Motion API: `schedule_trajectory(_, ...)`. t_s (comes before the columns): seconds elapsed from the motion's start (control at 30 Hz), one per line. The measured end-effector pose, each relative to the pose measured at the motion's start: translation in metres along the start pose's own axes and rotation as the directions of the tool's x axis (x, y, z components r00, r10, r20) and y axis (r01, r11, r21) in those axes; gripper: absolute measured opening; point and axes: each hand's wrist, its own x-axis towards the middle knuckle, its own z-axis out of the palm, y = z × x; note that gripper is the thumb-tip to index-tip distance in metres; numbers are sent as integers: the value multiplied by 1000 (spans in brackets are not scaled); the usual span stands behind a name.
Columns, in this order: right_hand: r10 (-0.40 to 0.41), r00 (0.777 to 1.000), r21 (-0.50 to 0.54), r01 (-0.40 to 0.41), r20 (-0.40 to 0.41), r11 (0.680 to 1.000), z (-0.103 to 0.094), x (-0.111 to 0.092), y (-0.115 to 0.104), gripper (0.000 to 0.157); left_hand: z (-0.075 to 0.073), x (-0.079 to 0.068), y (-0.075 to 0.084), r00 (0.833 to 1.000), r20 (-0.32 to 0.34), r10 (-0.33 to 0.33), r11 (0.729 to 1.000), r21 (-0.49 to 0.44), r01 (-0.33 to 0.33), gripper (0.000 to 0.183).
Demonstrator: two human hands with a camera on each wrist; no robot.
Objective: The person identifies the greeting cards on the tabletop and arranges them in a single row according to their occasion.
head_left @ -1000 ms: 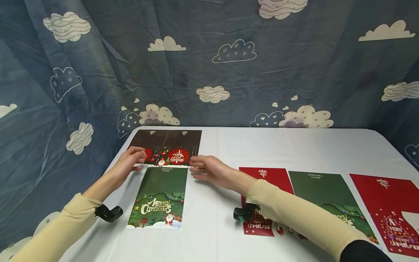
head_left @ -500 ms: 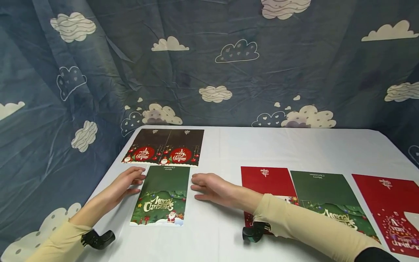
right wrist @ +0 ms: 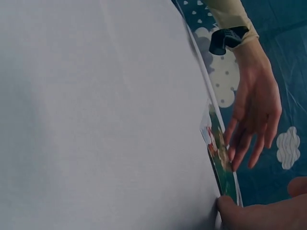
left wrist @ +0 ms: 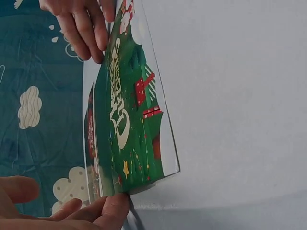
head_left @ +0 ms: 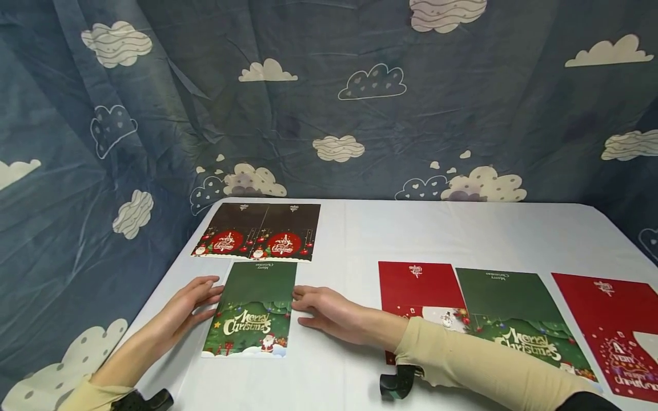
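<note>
A green Merry Christmas card (head_left: 259,290) lies flat on the white tablecloth, left of the middle in the head view. At its left edge rests my left hand (head_left: 186,311), fingers loosely extended and the tips touching the card's side. My right hand (head_left: 331,313) is at the opposite edge, its fingertips right against the card's border. The left wrist view shows the green card (left wrist: 125,158) between the fingertips of both hands. From the right wrist, only a narrow slice of the card (right wrist: 223,170) shows, with the left hand (right wrist: 254,108) beyond it.
Two dark brown Christmas cards (head_left: 257,220) lie side by side behind the green one. To the right are a red card (head_left: 416,288), another green card (head_left: 501,294) and a second red card (head_left: 598,311). My right forearm passes over part of them. A cloud-patterned curtain (head_left: 298,108) hangs behind.
Both hands have come back toward me from the dark brown cards to the sides of the green card. The right hand has closed in on its right edge; the card has shifted very slightly left.
</note>
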Motion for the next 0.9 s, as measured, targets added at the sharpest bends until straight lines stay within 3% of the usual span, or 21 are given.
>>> schedule_trajectory(0.43,-24,998,157,33,-59,987,10,-22,11,64,6,-12,-4,999,-1,-36,997,-68,36,67)
schedule_trajectory(0.63,-57,995,148,68,-76,987,13,-32,13,63,12,-16,-5,999,-18,-46,994,-96,44,64)
schedule_trajectory(0.9,-97,995,126,100,-30,987,12,-42,11,65,19,-22,-4,997,-55,-59,991,-121,52,60)
